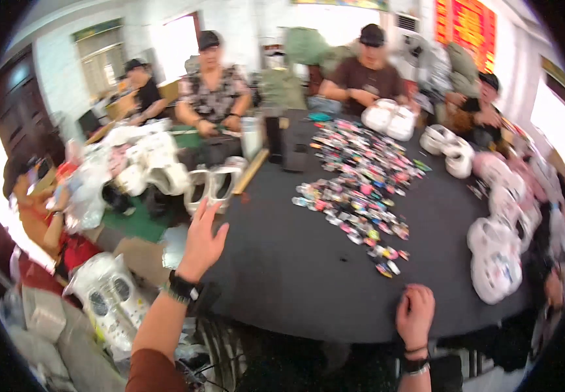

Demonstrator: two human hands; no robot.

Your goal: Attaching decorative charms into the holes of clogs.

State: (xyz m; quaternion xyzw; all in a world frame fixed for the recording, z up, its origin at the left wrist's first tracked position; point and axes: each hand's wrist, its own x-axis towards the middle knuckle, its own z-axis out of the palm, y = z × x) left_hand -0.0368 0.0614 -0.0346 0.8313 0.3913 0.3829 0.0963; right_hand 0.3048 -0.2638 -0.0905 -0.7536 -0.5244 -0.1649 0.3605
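Note:
My left hand [203,243] is held out over the left edge of the black table [263,274], fingers stretched and apart, nothing in it. Just beyond its fingertips stands a pair of white open shoes [216,185]. My right hand [416,313] rests at the table's near edge with its fingers curled under; whatever they may hold is hidden. Ahead of it spreads a large heap of small colourful charms [360,170], its near tip closest to that hand. A white clog with holes [493,258] lies to the right.
More white clogs [449,149] line the right side. Across the table a person [367,78] handles white clogs [390,119]; other people sit around. A wooden strip [251,172] edges the left side, beside piled shoes [155,160]. Bagged clogs [112,297] lie lower left.

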